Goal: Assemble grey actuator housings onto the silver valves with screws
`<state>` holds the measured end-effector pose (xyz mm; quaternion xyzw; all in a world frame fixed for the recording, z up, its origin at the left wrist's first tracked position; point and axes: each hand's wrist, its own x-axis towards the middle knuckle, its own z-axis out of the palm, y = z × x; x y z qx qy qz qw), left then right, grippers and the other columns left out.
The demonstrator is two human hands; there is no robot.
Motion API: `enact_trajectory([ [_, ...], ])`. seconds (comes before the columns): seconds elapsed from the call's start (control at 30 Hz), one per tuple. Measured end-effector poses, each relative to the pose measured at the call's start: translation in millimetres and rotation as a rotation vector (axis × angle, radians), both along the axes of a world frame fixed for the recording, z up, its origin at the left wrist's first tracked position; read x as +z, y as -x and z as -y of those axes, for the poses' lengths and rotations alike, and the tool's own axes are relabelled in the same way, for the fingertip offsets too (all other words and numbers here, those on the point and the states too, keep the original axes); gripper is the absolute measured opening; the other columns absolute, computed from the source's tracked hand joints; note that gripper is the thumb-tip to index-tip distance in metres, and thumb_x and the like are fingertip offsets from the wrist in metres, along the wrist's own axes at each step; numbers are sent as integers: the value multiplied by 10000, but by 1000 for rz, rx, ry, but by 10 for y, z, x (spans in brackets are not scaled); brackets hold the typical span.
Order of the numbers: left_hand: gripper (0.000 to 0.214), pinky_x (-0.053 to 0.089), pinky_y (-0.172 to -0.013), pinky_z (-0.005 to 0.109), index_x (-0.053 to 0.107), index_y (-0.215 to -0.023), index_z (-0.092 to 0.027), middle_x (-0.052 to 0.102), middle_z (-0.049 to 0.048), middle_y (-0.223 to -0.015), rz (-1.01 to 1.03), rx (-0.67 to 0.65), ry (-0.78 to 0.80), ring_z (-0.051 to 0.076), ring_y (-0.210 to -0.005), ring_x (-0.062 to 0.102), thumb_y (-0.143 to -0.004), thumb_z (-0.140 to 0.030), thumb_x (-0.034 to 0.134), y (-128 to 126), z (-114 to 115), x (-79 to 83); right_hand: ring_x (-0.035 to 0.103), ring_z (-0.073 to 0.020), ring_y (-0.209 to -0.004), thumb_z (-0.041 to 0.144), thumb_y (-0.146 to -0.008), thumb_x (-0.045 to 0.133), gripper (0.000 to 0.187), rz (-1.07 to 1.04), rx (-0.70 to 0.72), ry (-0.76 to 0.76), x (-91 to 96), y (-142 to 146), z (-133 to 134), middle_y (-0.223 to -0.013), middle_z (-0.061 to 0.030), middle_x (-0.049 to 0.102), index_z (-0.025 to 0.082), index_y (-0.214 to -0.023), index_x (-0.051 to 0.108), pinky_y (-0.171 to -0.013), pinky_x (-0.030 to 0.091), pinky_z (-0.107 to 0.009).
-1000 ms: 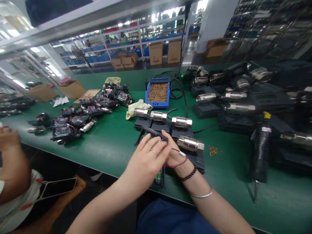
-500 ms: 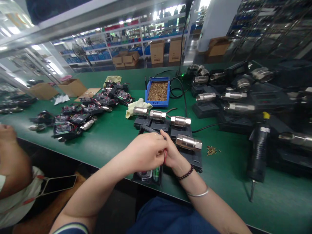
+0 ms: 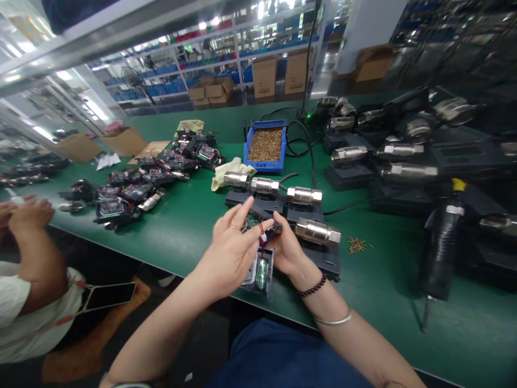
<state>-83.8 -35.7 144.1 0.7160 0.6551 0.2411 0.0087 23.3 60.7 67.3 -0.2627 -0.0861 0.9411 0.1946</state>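
My right hand [image 3: 287, 249] grips the edge of a black plastic housing part [image 3: 264, 211], thumb upward. My left hand [image 3: 232, 250] lies over the same part from the left, its fingers stretched and apart. Thin wires with a small white connector [image 3: 264, 237] run by the left fingertips. Under the hands is an open housing half with a green circuit board [image 3: 262, 274]; the left hand hides much of it. Just to the right, a metal valve-like fitting [image 3: 318, 231] sits on a closed black housing, with several similar units behind.
A blue bin [image 3: 265, 168] holds small brass screws; loose screws [image 3: 357, 245] lie at the right. A black electric screwdriver [image 3: 439, 248] stands bit down. Open assemblies [image 3: 117, 209] and a yellow cloth [image 3: 231, 173] are at the left. Another person's hands [image 3: 30, 213] work at far left.
My hands have come apart from a close clasp. The left fingers have spread, and the black part, wires and circuit board show more. The view has shifted slightly.
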Motion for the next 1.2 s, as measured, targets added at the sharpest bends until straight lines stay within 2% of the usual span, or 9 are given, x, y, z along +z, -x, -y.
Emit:
enact_trajectory([
  [0.17, 228, 398, -1004, 581, 700, -684, -190, 672, 129, -1198, -374, 264, -243, 352, -1214, 520, -883, -230, 597, 55, 96, -112, 710, -239, -823, 470, -924, 406, 424, 30, -56, 9, -7, 11, 7, -756, -73, 754, 164, -839, 686, -858, 535, -411],
  [0.3, 389, 509, -879, 520, 523, -438, -193, 737, 95, -843, -149, 210, -191, 312, -995, 643, -816, -195, 616, 67, 113, -130, 715, -243, -832, 463, -908, 445, 392, 21, -46, 8, 17, 16, 40, -793, -82, 759, 157, -884, 689, -857, 540, -419],
  [0.4, 344, 566, -814, 405, 547, -495, -201, 755, 48, -802, 294, 10, 75, 238, -924, 691, -837, -160, 560, 50, 142, -71, 715, -247, -859, 469, -900, 448, 394, 10, -27, 3, 25, 14, 60, -791, -78, 760, 160, -900, 693, -869, 539, -421],
  [0.5, 244, 540, -927, 406, 701, -903, -217, 754, 63, -1047, 492, -162, 283, 224, -1087, 662, -899, -129, 474, 23, 204, -5, 714, -249, -873, 494, -893, 448, 425, 5, -18, 0, 25, 13, 66, -786, -89, 758, 152, -881, 700, -877, 538, -406],
  [0.6, 382, 523, -963, 393, 613, -1229, -248, 696, 84, -1176, 375, -228, 245, 211, -1135, 623, -914, -115, 443, -42, 271, -43, 714, -245, -869, 483, -896, 450, 415, -2, -37, -5, 26, 13, 64, -786, -86, 757, 154, -867, 701, -875, 539, -399],
  [0.77, 398, 563, -823, 358, 652, -1151, -222, 702, 83, -965, 38, -69, -64, 194, -912, 622, -923, -47, 377, -196, 317, -321, 717, -242, -812, 472, -917, 412, 426, 2, -66, -7, 26, 8, 64, -741, -78, 749, 162, -837, 693, -848, 552, -412],
  [0.9, 247, 574, -781, 339, 650, -1098, -160, 712, 69, -825, -106, 30, -179, 196, -801, 633, -953, -127, 453, -275, 300, -476, 719, -238, -798, 475, -924, 403, 452, 18, -54, 4, 33, -3, 70, -739, -93, 747, 143, -832, 696, -843, 555, -400],
  [1.0, 182, 582, -722, 342, 653, -999, -128, 712, 79, -775, -155, 114, -173, 210, -740, 641, -954, -174, 483, -365, 290, -504, 719, -241, -796, 465, -931, 394, 451, 37, -50, 8, 49, -8, 76, -739, -93, 748, 142, -840, 695, -846, 557, -415],
  [1.2, 248, 569, -702, 404, 670, -859, -94, 674, 112, -750, -407, 149, -4, 255, -726, 633, -884, -25, 433, -678, 329, -510, 718, -239, -781, 465, -914, 428, 428, 54, -54, -1, 73, -9, 99, -709, -86, 740, 148, -790, 688, -834, 564, -420],
])
